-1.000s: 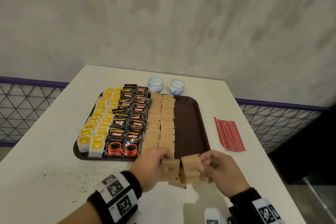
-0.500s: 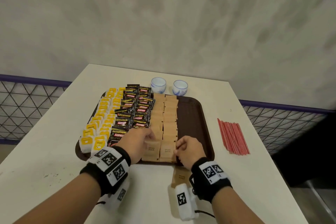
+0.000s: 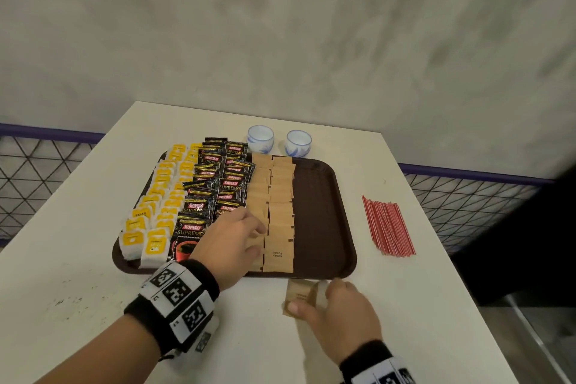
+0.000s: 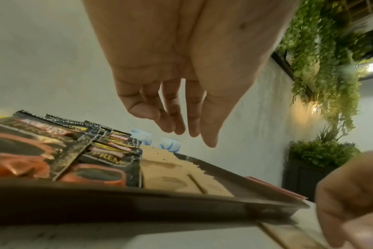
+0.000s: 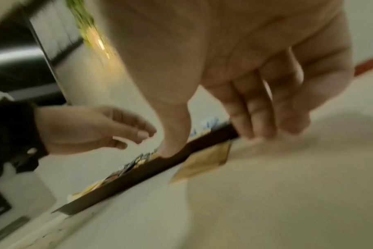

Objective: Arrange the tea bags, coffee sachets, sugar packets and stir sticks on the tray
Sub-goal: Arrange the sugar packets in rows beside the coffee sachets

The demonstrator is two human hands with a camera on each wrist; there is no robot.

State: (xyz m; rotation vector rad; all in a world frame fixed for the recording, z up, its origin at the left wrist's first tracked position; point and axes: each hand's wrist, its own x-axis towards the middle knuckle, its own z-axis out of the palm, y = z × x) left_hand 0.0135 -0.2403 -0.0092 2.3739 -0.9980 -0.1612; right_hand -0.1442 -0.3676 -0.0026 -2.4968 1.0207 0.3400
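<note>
Head view: tea bags (image 3: 149, 224), coffee sachets (image 3: 218, 184), sugar packets (image 3: 274, 206) fill the tray (image 3: 321, 221); stir sticks (image 3: 388, 226) remain on the desk's right edge (left hand (image 3: 230, 243) relaxed, right hand (image 3: 339, 318) pinching spare packets (image 3: 300, 296)).

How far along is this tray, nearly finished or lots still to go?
Mostly done. Yellow tea bags, black coffee sachets and two rows of brown sugar packets already line the dark brown tray. In hand: the right hand is at spare brown sugar packets on the white table; the left hand hovers over the rows. Left: the red stir sticks, off the tray.
</note>
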